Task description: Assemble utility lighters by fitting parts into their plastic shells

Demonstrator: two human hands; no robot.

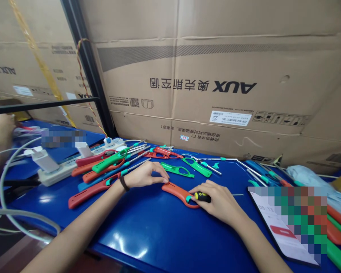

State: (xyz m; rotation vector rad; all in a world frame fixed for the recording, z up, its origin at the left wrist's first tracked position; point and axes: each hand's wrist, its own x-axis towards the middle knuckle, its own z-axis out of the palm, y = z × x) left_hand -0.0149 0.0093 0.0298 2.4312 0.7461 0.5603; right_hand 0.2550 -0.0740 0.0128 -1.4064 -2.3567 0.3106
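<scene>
An orange-red lighter handle shell (178, 192) lies on the blue table (147, 227) between my hands. My left hand (146, 174) rests with curled fingers pressing down on the shell's far end. My right hand (220, 201) is closed around a small screwdriver with a black and yellow handle (202, 196), its tip at the shell's trigger loop, where a teal trigger piece shows. A dark band sits on my left wrist.
Several long lighters and shells in red, orange, green and blue lie behind my hands (110, 163). A white power strip (59, 167) with cables sits at left. A tray (290, 227) is at right. Big cardboard boxes (216, 87) wall off the back. Another person's hand (0, 132) shows at far left.
</scene>
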